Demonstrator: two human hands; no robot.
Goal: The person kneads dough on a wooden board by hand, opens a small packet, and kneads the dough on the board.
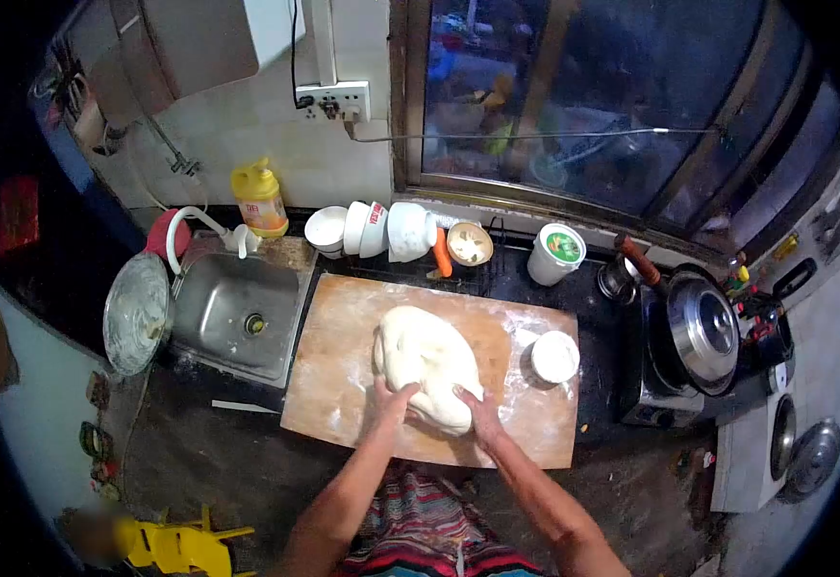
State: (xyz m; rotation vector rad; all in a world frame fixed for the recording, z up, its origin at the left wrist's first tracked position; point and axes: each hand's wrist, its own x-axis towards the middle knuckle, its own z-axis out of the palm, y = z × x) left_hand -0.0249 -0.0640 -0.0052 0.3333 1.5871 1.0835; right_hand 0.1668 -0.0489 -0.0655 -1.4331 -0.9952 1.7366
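Observation:
A large pale lump of dough (426,351) lies on a floured wooden board (333,322), its top folded and dented. My left hand (393,398) grips its near left edge, thumb pressed into the surface. On the near right edge, my right hand (478,413) holds the dough the same way, with the thumb on top. Most of the fingers of both hands are hidden by the hands and the dough's sides. To the right on the board stands a white bowl of flour (554,357).
Left of the board is a steel sink (237,308), with a floury metal basin (138,313) at its edge. Stacked white bowls (372,231), an orange-handled tool (442,252) and a lidded white tub (556,255) line the back. A lidded pan (703,332) sits on the stove at right.

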